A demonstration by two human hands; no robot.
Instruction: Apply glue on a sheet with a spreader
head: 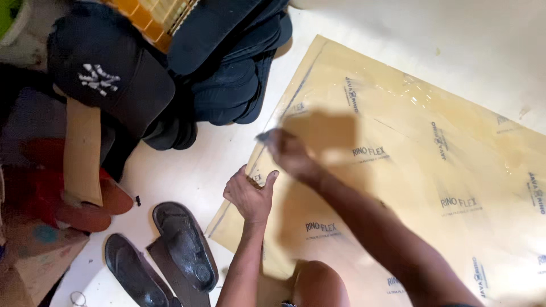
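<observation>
A large tan sheet (421, 165) with printed markings lies flat on the white floor. My left hand (250, 193) rests on its left edge, fingers curled against the sheet. My right hand (287, 149) hovers just above the same edge, blurred by motion, pinching a small dark thing, perhaps a pen or blade; I cannot tell which. My knee (318, 284) shows at the bottom, over the sheet.
A pile of dark blue sole cut-outs (233, 68) lies at the top, beside a black cap (102, 62). Two black sandal soles (165, 256) sit on the floor at lower left. A tan strip (82, 150) and red pieces (85, 213) lie at left.
</observation>
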